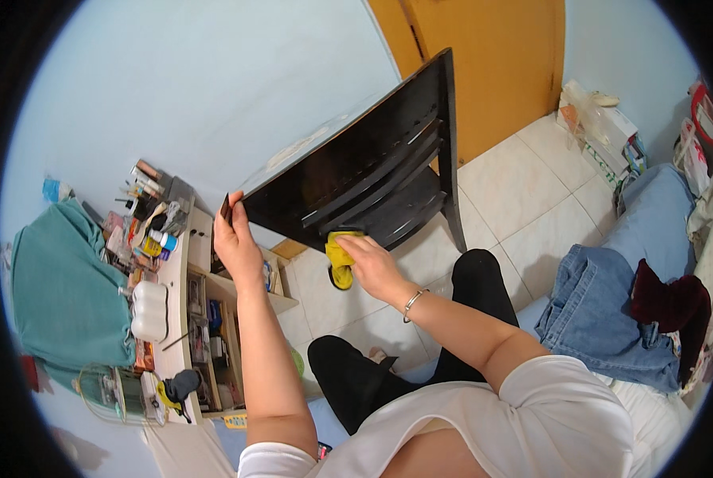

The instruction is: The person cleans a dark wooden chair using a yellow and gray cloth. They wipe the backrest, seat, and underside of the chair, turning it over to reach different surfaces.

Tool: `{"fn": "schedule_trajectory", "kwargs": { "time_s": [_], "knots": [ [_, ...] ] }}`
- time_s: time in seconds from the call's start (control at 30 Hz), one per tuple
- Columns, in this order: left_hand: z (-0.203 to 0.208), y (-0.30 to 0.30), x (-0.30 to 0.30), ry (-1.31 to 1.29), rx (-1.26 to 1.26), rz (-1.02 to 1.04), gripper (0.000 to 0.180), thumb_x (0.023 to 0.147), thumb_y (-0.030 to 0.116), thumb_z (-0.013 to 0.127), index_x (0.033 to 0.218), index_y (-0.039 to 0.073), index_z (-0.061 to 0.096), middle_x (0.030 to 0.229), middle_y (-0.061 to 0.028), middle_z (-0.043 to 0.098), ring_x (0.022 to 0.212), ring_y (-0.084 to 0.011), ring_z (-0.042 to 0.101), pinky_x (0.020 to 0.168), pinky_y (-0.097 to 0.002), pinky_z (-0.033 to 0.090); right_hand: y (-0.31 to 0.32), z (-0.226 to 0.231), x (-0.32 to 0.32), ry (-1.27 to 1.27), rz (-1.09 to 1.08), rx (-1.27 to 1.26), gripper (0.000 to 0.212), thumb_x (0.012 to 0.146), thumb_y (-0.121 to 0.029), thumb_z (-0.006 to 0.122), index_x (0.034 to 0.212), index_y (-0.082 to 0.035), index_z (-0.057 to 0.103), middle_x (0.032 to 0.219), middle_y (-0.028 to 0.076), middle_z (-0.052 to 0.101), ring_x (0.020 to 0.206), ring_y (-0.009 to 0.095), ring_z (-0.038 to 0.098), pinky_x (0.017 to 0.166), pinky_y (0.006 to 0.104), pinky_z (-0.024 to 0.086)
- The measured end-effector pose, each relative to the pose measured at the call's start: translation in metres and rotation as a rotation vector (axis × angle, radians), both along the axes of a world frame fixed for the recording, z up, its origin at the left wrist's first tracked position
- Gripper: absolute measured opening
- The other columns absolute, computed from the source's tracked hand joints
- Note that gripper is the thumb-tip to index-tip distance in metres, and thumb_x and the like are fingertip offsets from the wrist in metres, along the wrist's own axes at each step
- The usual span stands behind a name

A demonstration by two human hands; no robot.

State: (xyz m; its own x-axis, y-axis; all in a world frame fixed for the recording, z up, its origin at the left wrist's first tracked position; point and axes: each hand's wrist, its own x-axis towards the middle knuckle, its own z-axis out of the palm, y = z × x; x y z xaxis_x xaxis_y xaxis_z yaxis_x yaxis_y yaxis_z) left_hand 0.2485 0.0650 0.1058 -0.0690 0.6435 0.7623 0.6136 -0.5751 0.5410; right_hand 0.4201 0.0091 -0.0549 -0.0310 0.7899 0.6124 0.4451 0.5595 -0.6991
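A black wooden chair [325, 171] with a slatted back stands tilted before me, its dark surface scuffed in places. My left hand [238, 248] is closed around the chair's left end, thumb and fingers on its edge. In my right hand [379, 269] is a yellow cloth [341, 259], pressed against the lower edge of the chair back. Part of the cloth hangs below the fingers, showing a dark border. The fingers of the right hand lie partly over the cloth.
At left a dresser [183, 319] with open drawers carries bottles, cosmetics and a white tissue box [149, 311]; a green cloth [70, 279] drapes beside it. Behind the chair are a blue wall and a wooden door [500, 72]. Jeans [603, 311] lie on the bed at right.
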Motion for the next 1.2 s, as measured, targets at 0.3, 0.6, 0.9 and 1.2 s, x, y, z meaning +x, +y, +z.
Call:
{"fn": "schedule_trajectory", "kwargs": {
  "time_s": [0.3, 0.6, 0.9, 1.2],
  "knots": [
    [-0.071, -0.039, -0.031, -0.809, -0.376, -0.204, 0.041, 0.1, 0.032, 0.046, 0.122, -0.002, 0.054, 0.12, -0.0117, 0.057, 0.103, -0.0201, 0.059, 0.084, -0.0335, 0.051, -0.02, 0.0, 0.004, 0.187, 0.025, -0.289, 0.03, 0.078, -0.013, 0.063, 0.105, -0.005, 0.053, 0.098, 0.014, 0.062, 0.092, 0.034, 0.06, 0.078, 0.0402, 0.048],
    [-0.144, -0.116, -0.024, -0.868, -0.623, -0.552, 0.053, 0.101, 0.043, 0.034, 0.121, 0.001, 0.058, 0.155, -0.0066, 0.02, 0.134, -0.0201, 0.032, 0.102, -0.0401, 0.034, -0.02, 0.022, -0.058, 0.023, 0.374, -0.221, 0.032, 0.074, -0.006, 0.065, 0.105, -0.003, 0.058, 0.1, 0.013, 0.056, 0.096, 0.031, 0.057, 0.083, 0.0342, 0.046],
    [-0.154, -0.103, -0.046, -1.411, -0.466, -0.411, 0.053, 0.1, 0.045, 0.038, 0.123, 0.0, 0.052, 0.104, -0.0104, 0.058, 0.094, -0.0179, 0.057, 0.085, -0.0328, 0.047, -0.043, 0.042, -0.093, -0.247, 0.508, -0.114, 0.035, 0.076, -0.012, 0.071, 0.109, -0.005, 0.058, 0.117, 0.015, 0.057, 0.106, 0.035, 0.054, 0.09, 0.0404, 0.044],
    [-0.143, -0.117, -0.079, -1.162, -0.496, -0.311, 0.058, 0.1, 0.047, 0.037, 0.127, -0.003, 0.049, 0.11, -0.0083, 0.055, 0.101, -0.0141, 0.052, 0.092, -0.0281, 0.042, -0.029, 0.049, -0.131, -0.25, 0.488, -0.358, 0.018, 0.08, -0.005, 0.066, 0.09, -0.002, 0.05, 0.089, 0.01, 0.057, 0.078, 0.022, 0.058, 0.07, 0.0306, 0.047]
  ]
}}
